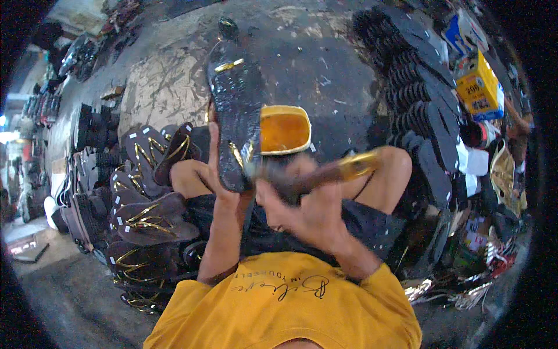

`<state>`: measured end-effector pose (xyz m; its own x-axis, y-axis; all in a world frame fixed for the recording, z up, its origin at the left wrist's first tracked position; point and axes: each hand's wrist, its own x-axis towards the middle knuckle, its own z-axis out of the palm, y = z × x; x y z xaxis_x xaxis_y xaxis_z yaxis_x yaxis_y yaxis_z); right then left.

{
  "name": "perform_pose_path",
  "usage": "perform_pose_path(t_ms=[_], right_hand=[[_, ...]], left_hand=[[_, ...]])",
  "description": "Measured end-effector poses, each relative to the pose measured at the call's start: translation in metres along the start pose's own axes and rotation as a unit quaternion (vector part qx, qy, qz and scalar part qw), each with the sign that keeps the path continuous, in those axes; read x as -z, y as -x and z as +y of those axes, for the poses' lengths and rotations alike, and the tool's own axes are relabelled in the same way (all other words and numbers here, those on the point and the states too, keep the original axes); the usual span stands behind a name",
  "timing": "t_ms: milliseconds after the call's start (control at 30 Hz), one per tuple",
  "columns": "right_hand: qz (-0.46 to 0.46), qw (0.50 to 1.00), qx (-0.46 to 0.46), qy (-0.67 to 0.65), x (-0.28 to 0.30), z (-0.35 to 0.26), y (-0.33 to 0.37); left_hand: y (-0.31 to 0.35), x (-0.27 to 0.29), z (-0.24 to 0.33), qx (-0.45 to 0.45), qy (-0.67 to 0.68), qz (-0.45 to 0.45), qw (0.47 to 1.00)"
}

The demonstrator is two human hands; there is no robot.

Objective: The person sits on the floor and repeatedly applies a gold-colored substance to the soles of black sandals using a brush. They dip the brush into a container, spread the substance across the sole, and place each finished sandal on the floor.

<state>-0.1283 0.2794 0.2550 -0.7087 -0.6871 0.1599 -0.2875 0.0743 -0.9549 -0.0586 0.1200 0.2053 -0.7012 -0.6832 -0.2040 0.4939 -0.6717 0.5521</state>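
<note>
My left hand (pixel 224 183) grips a dark sandal sole (pixel 235 102) by its heel end and left edge, holding it upright before me. Its face is wet and shiny, with gold strap ends showing through it. My right hand (pixel 308 209), partly smeared by motion, is closed round a brush (pixel 317 177) with a dark brown handle and a gold-coloured end. The brush's blurred pale tip is at the lower right edge of the sole. Just behind the sole stands a yellow tub (pixel 310 131) of amber liquid, partly hidden by the sole.
Sandals with gold straps (pixel 151 218) are heaped at my left. Long overlapping rows of dark soles (pixel 427 131) lie along the right. Beyond them are a yellow and blue box (pixel 479 87) and white packets (pixel 474 163). Stained concrete floor (pixel 325 64) stretches ahead.
</note>
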Motion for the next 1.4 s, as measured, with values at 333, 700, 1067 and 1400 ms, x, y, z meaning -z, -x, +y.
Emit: perform_pose_path(t_ms=[333,700,1067,1400], right_hand=[[0.054,0.998,-0.015,-0.004,-0.005,0.013,-0.027],[0.014,0.963,0.217,0.159,-0.009,0.053,0.015],[0.228,0.970,0.064,0.057,0.040,0.021,-0.136],[0.315,0.930,-0.172,-0.083,0.068,0.096,-0.107]], left_hand=[[0.016,0.004,-0.017,0.097,0.130,-0.076,0.984],[0.010,0.046,-0.026,-0.075,-0.388,0.023,0.918],[0.027,0.019,-0.018,0.163,-0.019,-0.033,0.986],[-0.246,-0.050,0.074,-0.170,-0.336,-0.038,0.926]])
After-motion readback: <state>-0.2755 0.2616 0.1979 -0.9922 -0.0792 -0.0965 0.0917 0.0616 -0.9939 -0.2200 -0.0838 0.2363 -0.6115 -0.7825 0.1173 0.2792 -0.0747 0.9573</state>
